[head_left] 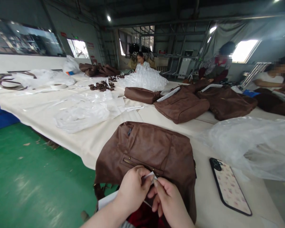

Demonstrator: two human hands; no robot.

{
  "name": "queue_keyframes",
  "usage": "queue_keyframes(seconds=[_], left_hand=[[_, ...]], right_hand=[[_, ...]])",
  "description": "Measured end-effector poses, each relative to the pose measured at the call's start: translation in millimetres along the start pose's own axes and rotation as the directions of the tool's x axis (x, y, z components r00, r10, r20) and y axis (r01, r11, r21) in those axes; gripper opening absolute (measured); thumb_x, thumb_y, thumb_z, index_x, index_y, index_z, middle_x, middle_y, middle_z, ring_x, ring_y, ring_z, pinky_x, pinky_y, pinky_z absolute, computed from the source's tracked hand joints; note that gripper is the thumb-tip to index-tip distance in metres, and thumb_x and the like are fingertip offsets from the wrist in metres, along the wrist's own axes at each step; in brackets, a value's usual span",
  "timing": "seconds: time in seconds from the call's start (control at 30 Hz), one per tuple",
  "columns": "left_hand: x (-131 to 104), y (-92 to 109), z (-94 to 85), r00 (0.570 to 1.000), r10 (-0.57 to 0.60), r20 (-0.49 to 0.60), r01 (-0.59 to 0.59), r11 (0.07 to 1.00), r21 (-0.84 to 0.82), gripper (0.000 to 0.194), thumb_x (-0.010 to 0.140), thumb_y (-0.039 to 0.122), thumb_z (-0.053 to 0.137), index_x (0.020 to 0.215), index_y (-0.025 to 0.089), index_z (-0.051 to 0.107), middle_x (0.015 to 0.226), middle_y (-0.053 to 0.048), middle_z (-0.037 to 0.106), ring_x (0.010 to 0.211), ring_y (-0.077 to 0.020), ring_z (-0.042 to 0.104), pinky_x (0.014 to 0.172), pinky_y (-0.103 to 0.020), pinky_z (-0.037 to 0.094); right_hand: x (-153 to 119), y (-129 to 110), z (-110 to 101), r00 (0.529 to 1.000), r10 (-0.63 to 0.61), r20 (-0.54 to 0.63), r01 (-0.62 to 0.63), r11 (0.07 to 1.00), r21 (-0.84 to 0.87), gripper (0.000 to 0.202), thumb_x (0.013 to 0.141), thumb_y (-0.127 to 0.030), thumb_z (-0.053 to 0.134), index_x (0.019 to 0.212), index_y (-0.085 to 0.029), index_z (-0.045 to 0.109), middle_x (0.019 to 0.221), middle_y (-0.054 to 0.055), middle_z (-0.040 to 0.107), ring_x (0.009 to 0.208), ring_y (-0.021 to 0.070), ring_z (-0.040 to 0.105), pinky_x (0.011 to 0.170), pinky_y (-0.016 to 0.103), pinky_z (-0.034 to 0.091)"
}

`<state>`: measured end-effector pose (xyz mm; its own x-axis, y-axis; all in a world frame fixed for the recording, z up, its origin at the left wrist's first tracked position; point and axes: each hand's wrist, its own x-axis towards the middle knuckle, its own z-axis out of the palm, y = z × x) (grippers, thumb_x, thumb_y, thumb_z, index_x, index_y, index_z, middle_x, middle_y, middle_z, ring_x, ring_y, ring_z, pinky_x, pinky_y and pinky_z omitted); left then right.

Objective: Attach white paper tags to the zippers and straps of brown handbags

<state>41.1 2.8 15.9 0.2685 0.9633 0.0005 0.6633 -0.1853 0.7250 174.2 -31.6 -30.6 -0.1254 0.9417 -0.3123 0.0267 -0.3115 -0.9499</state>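
Both hands (pixel 148 190) pinch white paper (pixel 150 175) over the brown bag (pixel 154 142), beneath them.

Table (pixel 85 146), covered in cream cloth. Near, centre: one large brown bag (pixel 152 142), zip pocket on its upper face. Near right: one phone (pixel 231 186), black-edged, patterned back uppermost. Right, beyond the phone: one crumpled clear plastic sheet (pixel 254 142). Centre to right, farther: one small brown pouch (pixel 141 95); two larger brown bags, side by side (pixel 184 106). Left of centre: loose clear plastic (pixel 85 110). Far centre: scattered small brown pieces (pixel 102 85); heaped clear plastic (pixel 144 79). Far left: brown straps (pixel 11 84); one pale roll (pixel 58 86).
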Motion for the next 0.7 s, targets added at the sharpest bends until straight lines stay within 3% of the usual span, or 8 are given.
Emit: queue_keyframes(seconds=[0.17,0.27,0.33,0.43,0.53,0.7], left_hand=[[-3.8,-4.5,-2.8,0.991,0.090,-0.100,-0.071,0.982,0.175,0.022,0.088,0.022,0.053,0.070,0.021,0.064,0.073,0.000,0.063,0.071,-0.0156,0.059,0.067,-0.028,0.042],[-12.2,-9.9,2.7,0.962,0.220,-0.163,-0.172,0.949,0.265,0.018,0.089,0.021,0.051,0.076,0.021,0.064,0.077,-0.002,0.063,0.074,-0.0179,0.060,0.070,-0.031,0.046],[-20.4,-16.3,8.7,0.907,0.385,-0.170,-0.297,0.872,0.390,0.018,0.091,0.019,0.048,0.087,0.020,0.066,0.082,-0.003,0.065,0.076,-0.0197,0.061,0.072,-0.033,0.049],[-32.1,-27.4,15.6,0.800,0.593,-0.089,-0.434,0.675,0.597,0.030,0.092,0.015,0.040,0.112,0.014,0.063,0.096,-0.007,0.069,0.083,-0.0218,0.062,0.074,-0.034,0.052],[-37.3,-35.2,15.3,0.769,0.638,-0.028,-0.459,0.583,0.670,0.038,0.094,0.013,0.033,0.121,0.011,0.059,0.106,-0.009,0.069,0.091,-0.0207,0.063,0.077,-0.031,0.053],[-36.9,-39.6,14.0,0.768,0.640,-0.010,-0.469,0.573,0.672,0.041,0.097,0.014,0.027,0.122,0.013,0.059,0.107,-0.008,0.070,0.091,-0.0197,0.065,0.077,-0.029,0.055]], right_hand=[[1.9,3.0,1.3,0.999,-0.028,-0.047,0.026,0.999,-0.045,0.057,0.084,-0.071,0.044,0.072,-0.017,0.056,0.062,0.000,0.060,0.034,0.0057,0.045,0.031,0.017,0.024],[2.1,2.6,2.0,0.992,-0.077,-0.096,0.067,0.992,-0.106,0.052,0.088,-0.064,0.044,0.066,-0.018,0.054,0.055,-0.002,0.055,0.034,0.0049,0.037,0.034,0.019,0.022],[3.0,2.0,3.3,0.986,-0.103,-0.134,0.086,0.988,-0.126,0.051,0.089,-0.062,0.046,0.063,-0.019,0.053,0.053,-0.002,0.053,0.036,0.0057,0.034,0.035,0.020,0.021],[4.9,1.8,4.9,0.981,-0.104,-0.162,0.088,0.991,-0.104,0.051,0.087,-0.062,0.051,0.059,-0.020,0.052,0.051,-0.002,0.051,0.039,0.0077,0.037,0.038,0.021,0.024],[6.0,3.1,5.0,0.984,-0.081,-0.159,0.077,0.997,-0.032,0.051,0.083,-0.065,0.055,0.060,-0.019,0.054,0.048,-0.002,0.051,0.042,0.0095,0.041,0.040,0.021,0.028],[5.7,7.7,3.6,0.992,-0.035,-0.122,0.039,0.999,0.033,0.057,0.082,-0.072,0.048,0.072,-0.017,0.061,0.048,-0.001,0.054,0.036,0.0080,0.034,0.036,0.021,0.022]])
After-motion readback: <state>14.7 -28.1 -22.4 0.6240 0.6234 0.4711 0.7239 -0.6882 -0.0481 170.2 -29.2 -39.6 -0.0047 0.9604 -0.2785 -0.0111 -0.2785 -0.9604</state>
